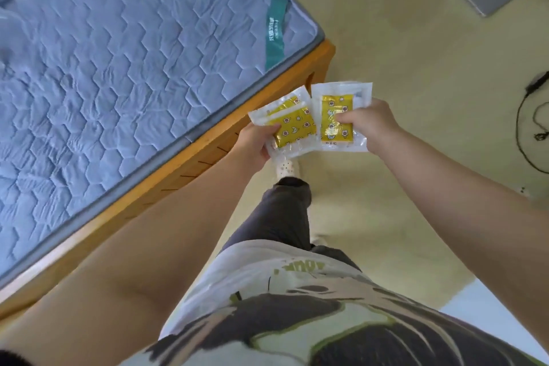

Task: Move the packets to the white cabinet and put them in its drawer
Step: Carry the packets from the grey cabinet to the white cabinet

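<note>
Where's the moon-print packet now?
Head view, centre: left hand holds the moon-print packet, left of the other packet in the right hand, near the bed frame.

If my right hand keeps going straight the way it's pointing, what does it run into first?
Your right hand would probably first meet the left packet, beside the right packet it holds; beyond lies the wooden bed frame, perhaps lower down.

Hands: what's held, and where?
Left hand grips a clear yellow-filled plastic packet by its lower-left edge; right hand pinches a second packet at its right side.
</note>
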`<state>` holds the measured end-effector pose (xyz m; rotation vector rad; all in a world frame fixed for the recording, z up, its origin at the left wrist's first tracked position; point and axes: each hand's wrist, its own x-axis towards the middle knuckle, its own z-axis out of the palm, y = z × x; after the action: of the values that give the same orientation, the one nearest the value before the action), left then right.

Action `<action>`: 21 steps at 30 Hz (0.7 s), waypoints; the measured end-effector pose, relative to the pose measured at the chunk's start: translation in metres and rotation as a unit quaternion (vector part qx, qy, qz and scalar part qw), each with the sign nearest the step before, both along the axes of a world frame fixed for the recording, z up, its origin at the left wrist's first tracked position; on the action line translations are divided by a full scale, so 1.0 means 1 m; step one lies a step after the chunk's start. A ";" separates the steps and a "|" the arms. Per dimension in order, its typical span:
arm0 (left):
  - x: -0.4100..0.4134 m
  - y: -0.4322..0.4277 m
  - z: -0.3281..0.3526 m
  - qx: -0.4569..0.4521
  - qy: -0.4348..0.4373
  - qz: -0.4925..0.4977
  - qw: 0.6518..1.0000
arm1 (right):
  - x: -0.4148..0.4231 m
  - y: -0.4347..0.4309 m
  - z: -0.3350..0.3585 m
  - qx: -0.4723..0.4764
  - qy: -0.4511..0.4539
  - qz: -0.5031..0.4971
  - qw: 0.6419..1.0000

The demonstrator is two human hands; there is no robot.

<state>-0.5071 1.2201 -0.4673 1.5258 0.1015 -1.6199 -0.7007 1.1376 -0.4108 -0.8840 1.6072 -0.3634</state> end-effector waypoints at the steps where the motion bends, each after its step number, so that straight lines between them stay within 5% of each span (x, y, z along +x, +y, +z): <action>1: 0.011 -0.016 -0.002 0.002 0.000 0.028 1.000 | 0.015 -0.025 -0.002 0.002 0.003 0.029 1.000; 9: 0.087 -0.156 0.004 -0.026 0.022 0.196 0.980 | 0.142 -0.226 0.000 -0.033 0.012 0.223 0.974; 21: 0.103 -0.415 0.000 -0.057 0.031 0.347 0.936 | 0.183 -0.520 -0.005 -0.012 -0.012 0.326 0.945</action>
<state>-0.4041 0.8049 -0.4669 1.1601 0.5139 -1.0784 -0.5179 0.6174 -0.4160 -1.3596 1.1987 0.0756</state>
